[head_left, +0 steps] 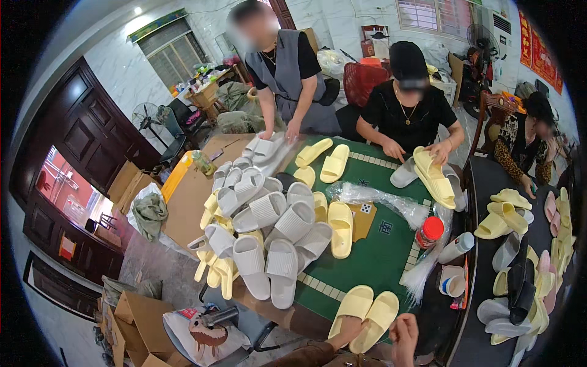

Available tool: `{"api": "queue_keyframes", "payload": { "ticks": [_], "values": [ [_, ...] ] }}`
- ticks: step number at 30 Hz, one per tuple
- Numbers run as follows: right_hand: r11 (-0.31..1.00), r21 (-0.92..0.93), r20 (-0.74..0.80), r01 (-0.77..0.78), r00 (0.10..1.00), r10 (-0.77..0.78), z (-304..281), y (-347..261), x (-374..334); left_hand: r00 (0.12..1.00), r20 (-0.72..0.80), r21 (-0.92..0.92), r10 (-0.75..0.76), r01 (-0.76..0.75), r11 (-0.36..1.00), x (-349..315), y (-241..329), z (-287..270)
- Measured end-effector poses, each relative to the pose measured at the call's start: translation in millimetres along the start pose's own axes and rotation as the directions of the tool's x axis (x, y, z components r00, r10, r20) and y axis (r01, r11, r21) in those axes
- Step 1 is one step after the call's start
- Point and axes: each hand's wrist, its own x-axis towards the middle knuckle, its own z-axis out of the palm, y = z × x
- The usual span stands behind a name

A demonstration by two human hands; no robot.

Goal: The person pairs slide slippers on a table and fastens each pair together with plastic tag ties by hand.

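A pair of pale yellow slide slippers (380, 319) lies side by side at the near edge of the green table mat. My left hand (347, 331) grips the pair near its heels, with the fingers partly hidden between the two slippers. Just right of them, my right hand (404, 336) is raised with its fingers curled together; whatever it may hold is too small to make out. A large pile of grey slippers (282, 269) rises to the left, with yellow slippers (221, 275) under and among them. Another yellow slipper (340, 229) rests beside the pile.
Across the table, one person (293, 79) handles grey slippers; a seated person (409, 104) holds a yellow one. Clear plastic ties (422, 278), a red-lidded jar (430, 232) and a white bottle (456, 248) stand right. More slippers cover a dark side table (474, 293), where a third person sits.
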Motion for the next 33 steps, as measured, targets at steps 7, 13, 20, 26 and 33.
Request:
{"api": "queue_keyframes", "payload": {
  "ticks": [7, 13, 20, 26, 33],
  "values": [
    [0.948, -0.246, -0.067, -0.203, 0.979, 0.192, -74, 138, 28, 0.981, 0.159, -0.014, -0.108, 0.112, 0.994, -10, -15, 17],
    [0.7, -0.66, -0.243, -0.274, 0.959, 0.146, -98, 167, 40, 0.931, 0.337, 0.027, -0.144, 0.143, 0.989, -6, -4, 3],
    [0.456, -0.818, -0.288, -0.351, 0.936, 0.202, -91, 154, 65, 1.0, 0.026, 0.035, -0.007, 0.006, 0.999, -2, -11, 8],
    [0.253, -0.94, -0.196, -0.229, 0.969, 0.15, -106, 173, 74, 0.97, 0.202, -0.011, -0.133, 0.138, 0.99, -1, 0, 1],
    [0.287, -0.932, -0.158, -0.22, 0.961, 0.225, -86, 147, 66, 0.922, 0.317, 0.057, -0.223, 0.216, 0.975, -2, -10, 4]
  ]
}}
